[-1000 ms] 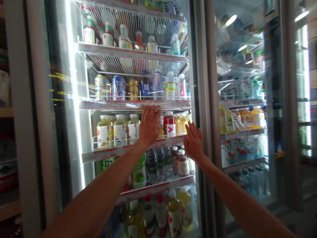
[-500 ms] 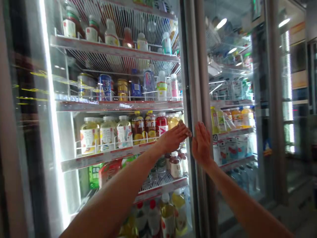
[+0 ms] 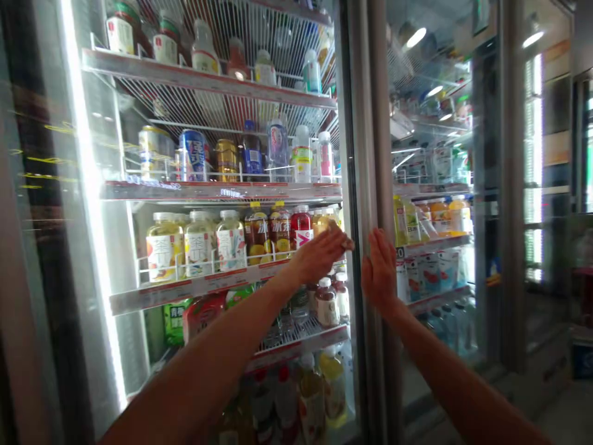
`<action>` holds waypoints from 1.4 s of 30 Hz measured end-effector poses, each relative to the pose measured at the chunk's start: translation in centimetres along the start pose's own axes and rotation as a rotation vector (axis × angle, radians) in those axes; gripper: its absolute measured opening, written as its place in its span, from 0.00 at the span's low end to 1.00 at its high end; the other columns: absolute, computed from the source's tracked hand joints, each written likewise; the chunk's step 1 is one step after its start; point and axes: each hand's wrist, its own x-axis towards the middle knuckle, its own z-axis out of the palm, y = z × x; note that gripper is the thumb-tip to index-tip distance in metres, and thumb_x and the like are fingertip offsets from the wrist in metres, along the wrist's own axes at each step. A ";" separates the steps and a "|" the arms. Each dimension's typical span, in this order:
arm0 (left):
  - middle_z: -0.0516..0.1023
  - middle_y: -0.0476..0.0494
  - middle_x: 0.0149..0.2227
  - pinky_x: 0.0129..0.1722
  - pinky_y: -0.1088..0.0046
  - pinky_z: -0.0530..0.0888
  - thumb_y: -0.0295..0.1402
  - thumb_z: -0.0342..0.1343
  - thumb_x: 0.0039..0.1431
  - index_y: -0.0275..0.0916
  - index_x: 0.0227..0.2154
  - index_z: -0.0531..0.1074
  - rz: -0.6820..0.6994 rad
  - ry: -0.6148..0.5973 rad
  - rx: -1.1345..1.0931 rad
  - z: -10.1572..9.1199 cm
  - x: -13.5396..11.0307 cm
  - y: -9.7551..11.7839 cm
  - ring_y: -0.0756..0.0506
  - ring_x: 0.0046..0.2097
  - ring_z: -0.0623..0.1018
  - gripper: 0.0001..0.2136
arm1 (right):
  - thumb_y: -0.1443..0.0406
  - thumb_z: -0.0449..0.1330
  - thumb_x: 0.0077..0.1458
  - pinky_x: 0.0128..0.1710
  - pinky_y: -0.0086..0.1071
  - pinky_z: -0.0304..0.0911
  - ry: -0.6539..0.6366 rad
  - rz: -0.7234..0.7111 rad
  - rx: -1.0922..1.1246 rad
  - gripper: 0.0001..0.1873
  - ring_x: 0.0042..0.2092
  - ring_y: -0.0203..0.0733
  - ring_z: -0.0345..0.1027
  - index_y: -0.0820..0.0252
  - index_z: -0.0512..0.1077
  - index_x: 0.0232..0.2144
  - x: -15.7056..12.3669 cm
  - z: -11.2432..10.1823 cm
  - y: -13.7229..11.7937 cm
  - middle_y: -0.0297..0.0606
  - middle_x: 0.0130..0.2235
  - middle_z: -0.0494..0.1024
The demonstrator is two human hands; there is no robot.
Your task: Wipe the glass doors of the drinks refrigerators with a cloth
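My left hand (image 3: 324,252) reaches across the glass door (image 3: 278,275) of a drinks fridge, fingers stretched toward the door's right edge. Its fingertips lie near the dark seal strip; whether they touch it is unclear. Just to the right, my right hand (image 3: 380,272) rests upright against the grey metal door frame (image 3: 377,154), fingers extended and palm turned to the frame. No held object shows in either hand. Behind my left hand stand a red-drink bottle (image 3: 301,224) and brown tea bottles (image 3: 280,228), partly covered by the hand and forearm.
White-capped tea bottles (image 3: 199,244) line the middle shelf. Cans (image 3: 193,154) and bottles fill the shelf above. A second glass-fronted section on the right holds orange-drink bottles (image 3: 440,216) and pouches (image 3: 428,272). A bright light strip (image 3: 88,167) runs down the left side.
The view has shifted slightly, with the left-hand shelves moving left and upward. The gap between my hands is a little wider. Both hands stay by the door frame, fingers still extended.
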 end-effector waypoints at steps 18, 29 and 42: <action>0.61 0.41 0.62 0.64 0.63 0.54 0.28 0.47 0.58 0.38 0.59 0.55 -0.026 0.024 0.144 -5.3 -13.0 -4.0 0.44 0.66 0.52 0.25 | 0.70 0.43 0.60 0.63 0.50 0.44 -0.204 -0.058 0.104 0.31 0.66 0.43 0.44 0.53 0.45 0.64 -1.2 4.9 -7.1 0.42 0.64 0.57; 0.57 0.41 0.63 0.63 0.58 0.58 0.28 0.45 0.59 0.43 0.63 0.48 -0.312 0.082 0.206 -7.7 -19.1 -5.0 0.43 0.66 0.51 0.28 | 0.70 0.44 0.60 0.63 0.51 0.44 -0.281 -0.155 0.148 0.32 0.67 0.45 0.43 0.55 0.43 0.65 -0.8 5.7 -11.7 0.43 0.64 0.57; 0.44 0.36 0.67 0.62 0.50 0.58 0.28 0.48 0.58 0.42 0.64 0.42 -0.662 0.214 0.296 -10.5 -28.6 -5.0 0.36 0.67 0.46 0.33 | 0.70 0.45 0.60 0.64 0.53 0.42 -0.271 -0.176 0.157 0.32 0.67 0.45 0.43 0.52 0.43 0.65 -1.4 6.3 -14.2 0.41 0.64 0.57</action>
